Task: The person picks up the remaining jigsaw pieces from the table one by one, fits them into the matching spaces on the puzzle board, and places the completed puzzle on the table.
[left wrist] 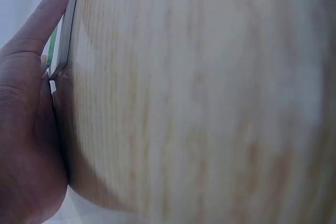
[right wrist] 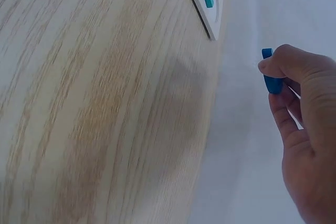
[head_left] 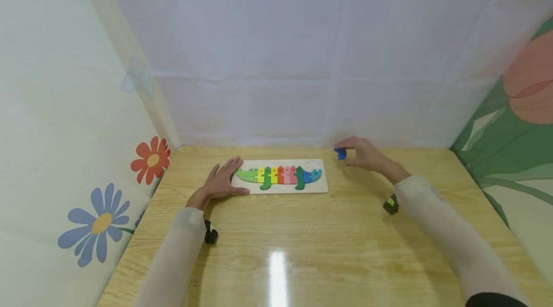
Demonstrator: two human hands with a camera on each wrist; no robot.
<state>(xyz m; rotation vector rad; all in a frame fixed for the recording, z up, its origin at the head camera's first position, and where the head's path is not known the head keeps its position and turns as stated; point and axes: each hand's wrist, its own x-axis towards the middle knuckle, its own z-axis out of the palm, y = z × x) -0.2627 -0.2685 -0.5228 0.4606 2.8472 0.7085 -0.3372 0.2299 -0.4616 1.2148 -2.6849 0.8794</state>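
Observation:
A pale wooden puzzle board point(head_left: 281, 190) lies flat near the table's far edge. Colourful pieces on it form a crocodile point(head_left: 274, 175), green head to the left, blue tail point(head_left: 313, 176) to the right. A bare curved outline shows above the tail tip. My left hand point(head_left: 219, 182) rests spread at the board's left end, its straight thumb point(left wrist: 39, 22) along the near edge. Right of the board and raised above the table, my right hand point(head_left: 365, 154) pinches a small blue puzzle piece point(right wrist: 272, 80) between thumb and fingers. Fingertips cover part of that piece.
The light wooden table point(head_left: 276, 225) meets a white cloth wall point(head_left: 259, 105) just behind the board. Flower-printed sheets point(head_left: 101, 223) flank both sides. Small black wrist devices point(head_left: 390, 204) sit beneath both forearms.

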